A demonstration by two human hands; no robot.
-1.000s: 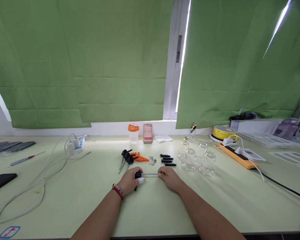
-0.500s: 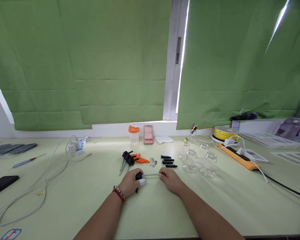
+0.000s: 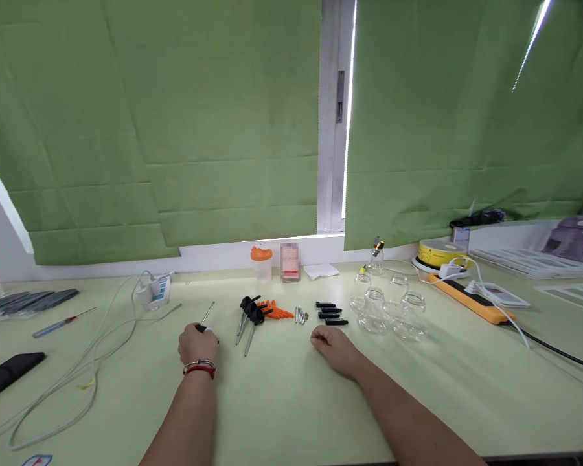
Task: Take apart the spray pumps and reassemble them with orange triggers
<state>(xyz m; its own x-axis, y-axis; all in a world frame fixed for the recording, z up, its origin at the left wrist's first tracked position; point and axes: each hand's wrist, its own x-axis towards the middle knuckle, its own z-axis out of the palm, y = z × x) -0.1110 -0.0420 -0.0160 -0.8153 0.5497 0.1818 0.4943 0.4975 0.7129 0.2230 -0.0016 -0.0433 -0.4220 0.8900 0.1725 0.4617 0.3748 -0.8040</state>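
My left hand (image 3: 197,344) is closed around a black part with a metal rod (image 3: 207,313), low over the table, with the rod pointing up and away. To its right, several similar black-headed parts with metal rods (image 3: 252,316) lie close together. My right hand (image 3: 337,349) rests on the table with its fingers curled together; whether anything is in them is hidden. Just beyond it are small metal pins (image 3: 300,316) and several short black pieces (image 3: 332,316). Orange plastic pieces (image 3: 276,311) lie between the rods and the pins.
Clear glass jars (image 3: 373,314) stand at right, near an orange power strip (image 3: 471,301) and a yellow tape roll (image 3: 441,254). An orange-lidded cup (image 3: 261,264) and a phone (image 3: 290,263) stand at the back. White cables (image 3: 94,353), a screwdriver (image 3: 58,325) and a black phone (image 3: 10,375) lie left.
My left hand has moved left, taking the black part with its metal rod away from my right hand. My right hand has stayed about where it was, its fingers no longer at the rod's tip.
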